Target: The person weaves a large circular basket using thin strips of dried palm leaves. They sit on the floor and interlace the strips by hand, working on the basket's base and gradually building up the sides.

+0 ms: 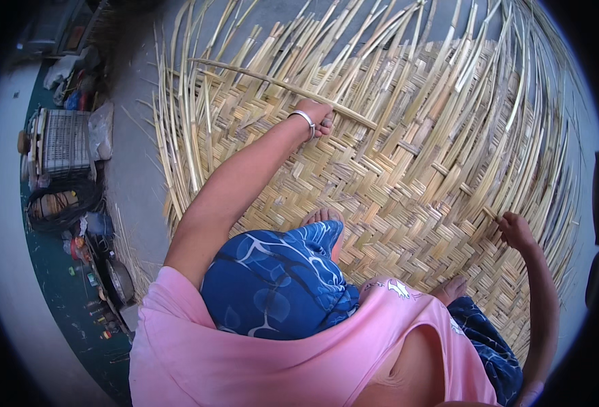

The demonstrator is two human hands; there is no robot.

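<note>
A large mat (353, 197) of flattened, split cane in a zigzag weave lies beneath me, its long loose strips fanning out at the far side and the right. My left hand (315, 117), with a silver bangle at the wrist, is closed over the mat's far part. It rests right against a long cane strip (265, 79) lying crosswise over the loose ends; what its curled fingers hold is hidden. At the right edge of the weave, my right hand (515, 230) pinches the end of a cane strip (490, 214).
My bare feet (450, 289) stand on the mat. Along the left wall are a wire crate (65, 144), a coil of black cable (65, 203), plastic bags (101, 129) and small clutter on a green surface (62, 285). Grey floor (133, 176) lies between them and the mat.
</note>
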